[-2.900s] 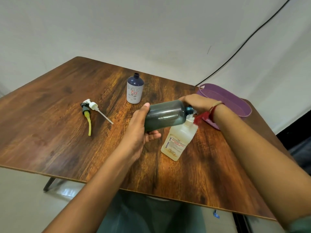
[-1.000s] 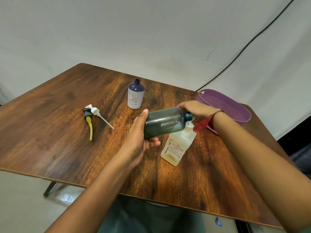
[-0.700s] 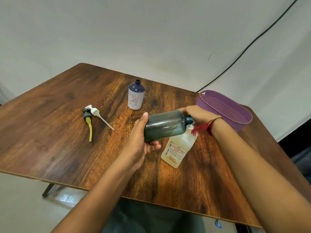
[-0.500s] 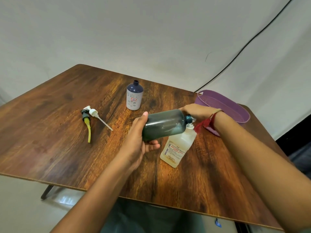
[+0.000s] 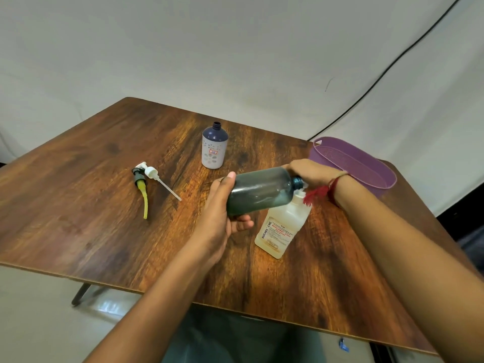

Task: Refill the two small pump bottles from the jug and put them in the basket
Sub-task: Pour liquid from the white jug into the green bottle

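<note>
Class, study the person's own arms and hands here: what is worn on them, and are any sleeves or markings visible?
No sleeve shows on the left forearm or right forearm. The right hand is ungloved; its wrist carries a red thread band with a red tassel and a thin pale strand. The left hand shows no glove, ring or watch.

Dark wood-grain table (image 5: 78, 205), black metal leg (image 5: 81, 294) underneath. White wall (image 5: 209, 48) behind, black cable (image 5: 379, 77) running diagonally across. Pale glossy floor (image 5: 39, 323), light glare.
</note>
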